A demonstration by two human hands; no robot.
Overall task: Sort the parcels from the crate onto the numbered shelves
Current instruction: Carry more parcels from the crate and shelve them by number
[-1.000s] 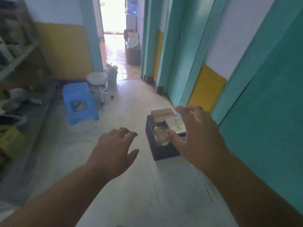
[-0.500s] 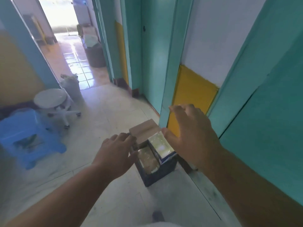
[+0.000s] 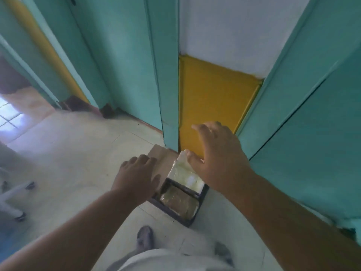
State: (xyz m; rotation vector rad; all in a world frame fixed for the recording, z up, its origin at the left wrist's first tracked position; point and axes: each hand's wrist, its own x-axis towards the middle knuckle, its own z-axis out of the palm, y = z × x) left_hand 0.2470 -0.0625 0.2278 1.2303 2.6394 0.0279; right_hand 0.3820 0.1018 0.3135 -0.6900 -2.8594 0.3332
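change: we have closed in over the crate (image 3: 192, 216) on the floor by the right wall | hands: left hand (image 3: 136, 176) and right hand (image 3: 218, 159) spread, grasping nothing, above the parcels (image 3: 185, 174) | task: first pick imminent

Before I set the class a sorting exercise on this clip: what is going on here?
A person stands over a dark plastic crate on the pale tiled floor, beside a yellow wall panel. Both bare hands reach down with fingers spread. The left hand is over a brown cardboard parcel; the right hand is at a white tape-wrapped parcel. A brownish film-wrapped parcel lies in the crate. Nothing is gripped yet.
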